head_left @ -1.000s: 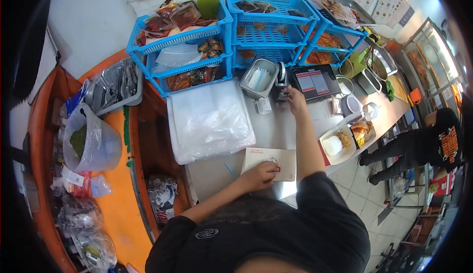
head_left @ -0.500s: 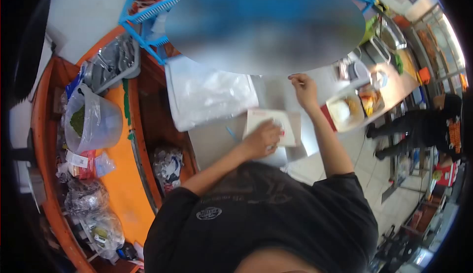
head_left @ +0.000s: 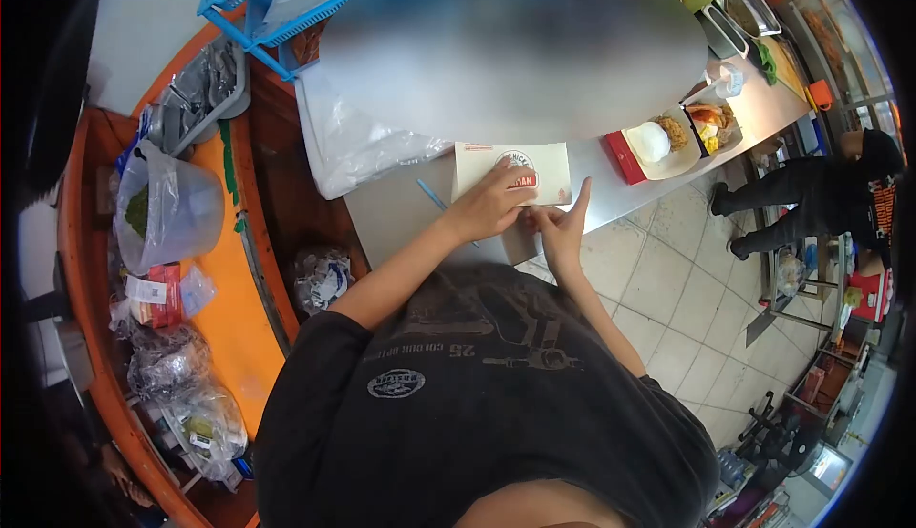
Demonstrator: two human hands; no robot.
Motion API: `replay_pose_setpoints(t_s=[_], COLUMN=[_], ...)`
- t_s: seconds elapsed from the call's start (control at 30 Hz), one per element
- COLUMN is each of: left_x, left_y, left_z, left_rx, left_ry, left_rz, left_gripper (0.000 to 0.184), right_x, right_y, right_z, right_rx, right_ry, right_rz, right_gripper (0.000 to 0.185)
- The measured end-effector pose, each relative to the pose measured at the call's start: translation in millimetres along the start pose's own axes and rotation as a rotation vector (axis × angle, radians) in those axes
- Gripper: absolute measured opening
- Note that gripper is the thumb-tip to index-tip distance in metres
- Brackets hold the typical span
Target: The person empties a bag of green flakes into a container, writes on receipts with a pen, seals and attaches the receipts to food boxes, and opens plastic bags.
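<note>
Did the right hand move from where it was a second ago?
Yes: over the counter, the right hand came toward the dark shirt, to the near edge of the cream box.

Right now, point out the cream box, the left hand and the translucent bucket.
Cream box (head_left: 550, 171): head view, printed top face.
Left hand (head_left: 490, 206): head view, back of hand.
Translucent bucket (head_left: 186, 215): head view, side wall.

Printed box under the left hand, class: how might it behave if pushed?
The box is probably stiff, given its flat face and straight edges. Lying flat on the smooth-looking counter, it would likely slide rather than tip.
</note>
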State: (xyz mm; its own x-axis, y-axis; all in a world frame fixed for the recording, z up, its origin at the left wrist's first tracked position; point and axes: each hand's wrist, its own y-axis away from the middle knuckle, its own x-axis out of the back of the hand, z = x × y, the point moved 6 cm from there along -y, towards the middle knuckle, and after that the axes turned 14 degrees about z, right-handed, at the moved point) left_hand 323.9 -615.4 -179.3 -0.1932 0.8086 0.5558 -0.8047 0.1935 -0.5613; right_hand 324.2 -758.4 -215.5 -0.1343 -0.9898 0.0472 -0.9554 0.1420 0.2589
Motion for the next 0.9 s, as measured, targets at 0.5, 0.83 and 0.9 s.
replay_pose_setpoints(t_s=[0.5, 0.83, 0.9], left_x=[3, -29, 16], left_y=[21, 73, 75], left_z=[-17, -82, -64], left_rx=[0.176, 0.81, 0.973], left_ry=[0.063, 0.368, 0.414], left_rz=[0.115, 0.327, 0.064], left_gripper=[0.03, 0.086, 0.085], right_x=[2, 40, 53], right_y=[-15, -118, -135], right_z=[34, 76, 76], right_rx=[0.923, 0.538, 0.954], right_ry=[0.356, 0.405, 1.004], right_rz=[-0.083, -0.061, -0.017], right_gripper=[0.034, 0.053, 0.056])
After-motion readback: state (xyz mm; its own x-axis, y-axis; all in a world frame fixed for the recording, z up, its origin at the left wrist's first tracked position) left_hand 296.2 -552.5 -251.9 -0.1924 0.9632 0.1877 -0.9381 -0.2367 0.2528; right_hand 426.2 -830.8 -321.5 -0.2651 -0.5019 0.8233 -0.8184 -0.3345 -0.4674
